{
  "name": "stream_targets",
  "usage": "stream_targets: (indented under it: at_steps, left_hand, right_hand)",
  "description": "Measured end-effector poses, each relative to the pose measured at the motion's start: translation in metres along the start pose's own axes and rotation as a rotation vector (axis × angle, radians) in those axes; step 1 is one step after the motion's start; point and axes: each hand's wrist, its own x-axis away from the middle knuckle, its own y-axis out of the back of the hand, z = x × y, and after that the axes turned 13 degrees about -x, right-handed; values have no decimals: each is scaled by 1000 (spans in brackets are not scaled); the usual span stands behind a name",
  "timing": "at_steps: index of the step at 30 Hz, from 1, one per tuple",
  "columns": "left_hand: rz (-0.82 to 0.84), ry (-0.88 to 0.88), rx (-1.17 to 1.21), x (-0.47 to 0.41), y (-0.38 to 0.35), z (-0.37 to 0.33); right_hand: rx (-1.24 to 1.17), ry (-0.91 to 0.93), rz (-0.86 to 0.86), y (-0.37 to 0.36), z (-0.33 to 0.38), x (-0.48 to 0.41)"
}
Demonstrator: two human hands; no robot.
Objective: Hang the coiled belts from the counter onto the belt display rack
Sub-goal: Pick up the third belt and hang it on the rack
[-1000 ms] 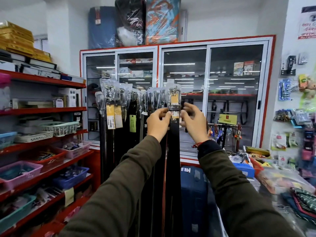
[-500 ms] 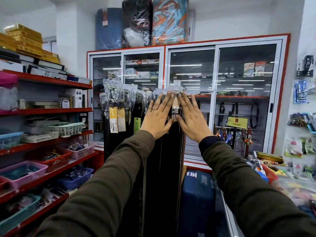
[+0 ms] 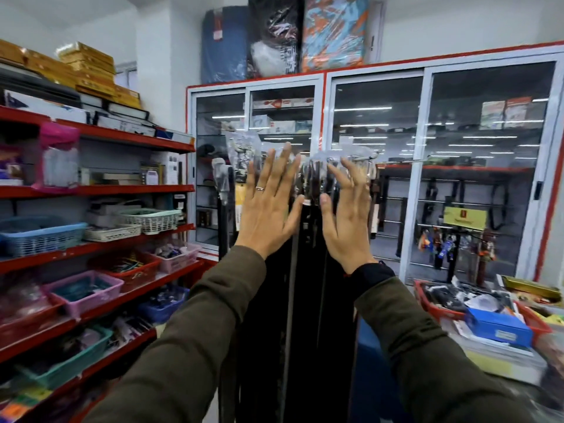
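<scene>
Several black belts (image 3: pixel 308 270) hang side by side from the belt display rack, whose metal hook tip (image 3: pixel 370 156) sticks out to the right. Their buckles are wrapped in clear plastic (image 3: pixel 314 175) at the top. My left hand (image 3: pixel 270 206) is flat and open, fingers spread, against the belts left of the middle. My right hand (image 3: pixel 345 215) is open too, fingers slightly curled over the plastic-wrapped buckles. Neither hand holds anything. No coiled belt shows on the counter.
Red shelves (image 3: pixel 100 242) with plastic baskets fill the left side. A glass-door cabinet (image 3: pixel 427 178) stands behind the rack. The counter at the right carries a red tray (image 3: pixel 427 303), a blue box (image 3: pixel 500 328) and packets. A blue suitcase (image 3: pixel 363 361) sits below the rack.
One second ago both hands pinched the top of a belt. They let go, opened flat against the hanging belts, and have since spread a little apart.
</scene>
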Motion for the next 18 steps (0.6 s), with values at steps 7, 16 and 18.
stream_targets:
  at_steps: [7, 16, 18]
  left_hand:
    - [40, 106, 106, 21, 0, 87]
    - [212, -50, 135, 15, -39, 106]
    - [211, -41, 154, 15, -40, 102]
  right_hand:
    - [235, 64, 329, -71, 32, -17]
    - [433, -1, 459, -103, 12, -19]
    - [440, -13, 475, -100, 11, -20]
